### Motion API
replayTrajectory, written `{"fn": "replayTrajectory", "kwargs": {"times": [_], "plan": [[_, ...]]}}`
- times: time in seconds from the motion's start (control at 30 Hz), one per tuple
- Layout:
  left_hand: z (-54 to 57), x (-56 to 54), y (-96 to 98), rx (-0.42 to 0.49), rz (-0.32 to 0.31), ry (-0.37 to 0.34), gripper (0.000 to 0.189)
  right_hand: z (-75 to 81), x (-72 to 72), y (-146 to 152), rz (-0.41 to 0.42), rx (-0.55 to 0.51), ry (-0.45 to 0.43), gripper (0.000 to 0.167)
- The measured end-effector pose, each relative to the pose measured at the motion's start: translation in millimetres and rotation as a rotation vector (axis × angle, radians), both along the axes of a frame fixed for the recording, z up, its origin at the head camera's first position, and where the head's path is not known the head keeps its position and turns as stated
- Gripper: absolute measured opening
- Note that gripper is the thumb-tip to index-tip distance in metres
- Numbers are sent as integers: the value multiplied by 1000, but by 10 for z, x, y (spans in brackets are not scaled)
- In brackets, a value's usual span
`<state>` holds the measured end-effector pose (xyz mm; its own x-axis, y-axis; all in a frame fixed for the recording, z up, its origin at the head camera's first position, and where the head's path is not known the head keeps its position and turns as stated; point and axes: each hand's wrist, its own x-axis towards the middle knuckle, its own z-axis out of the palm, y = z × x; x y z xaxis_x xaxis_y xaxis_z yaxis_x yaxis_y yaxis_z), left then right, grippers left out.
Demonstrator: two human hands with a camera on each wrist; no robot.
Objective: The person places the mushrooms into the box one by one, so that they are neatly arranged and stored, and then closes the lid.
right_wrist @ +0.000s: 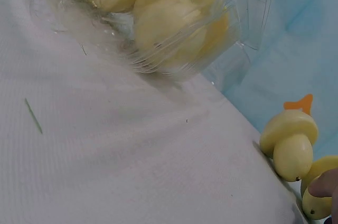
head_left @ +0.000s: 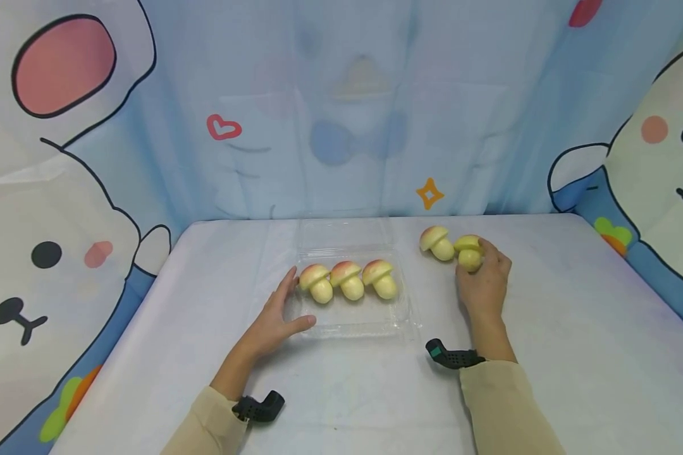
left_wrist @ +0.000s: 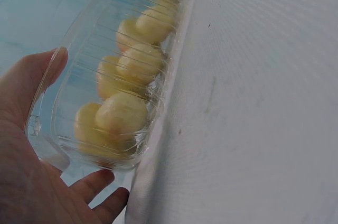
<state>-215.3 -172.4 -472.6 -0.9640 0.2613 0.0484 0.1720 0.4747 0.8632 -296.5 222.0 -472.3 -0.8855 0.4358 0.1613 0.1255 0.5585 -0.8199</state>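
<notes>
In the head view, three mushroom-shaped pieces with pale yellow stems and reddish-yellow caps, among them a middle mushroom [head_left: 350, 287], lie in a row in a clear plastic box [head_left: 353, 328]. My left hand [head_left: 273, 321] rests at the box's left side, fingers spread and thumb along the near edge. Off to the right, my right hand [head_left: 485, 281] pinches another mushroom [head_left: 469, 260] between thumb and fingers, partly covering it. Just left of that piece lies a loose mushroom [head_left: 437, 244]. The right wrist view shows the right hand only as a fingertip [right_wrist: 325, 184].
The box's clear lid [head_left: 344, 234] stands open behind it, toward the back edge of the white-covered table [head_left: 341, 392]. A blue curtain [head_left: 353, 126] with cartoon figures hangs behind the table. Each wrist wears a black strap mount, such as the left mount [head_left: 260, 407].
</notes>
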Motion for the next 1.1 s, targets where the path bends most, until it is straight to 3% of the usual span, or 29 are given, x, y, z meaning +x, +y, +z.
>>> {"fn": "replayTrajectory", "kwargs": {"times": [0.63, 0.87, 1.1], "plan": [[-7, -3, 9, 16, -2, 1, 103, 3, 23, -33, -74, 20, 15, 67], [-14, -8, 12, 17, 2, -5, 103, -1, 15, -28, -77, 40, 63, 65], [-18, -10, 8, 22, -1, -8, 102, -12, 34, -25, -53, -6, 70, 65]]}}
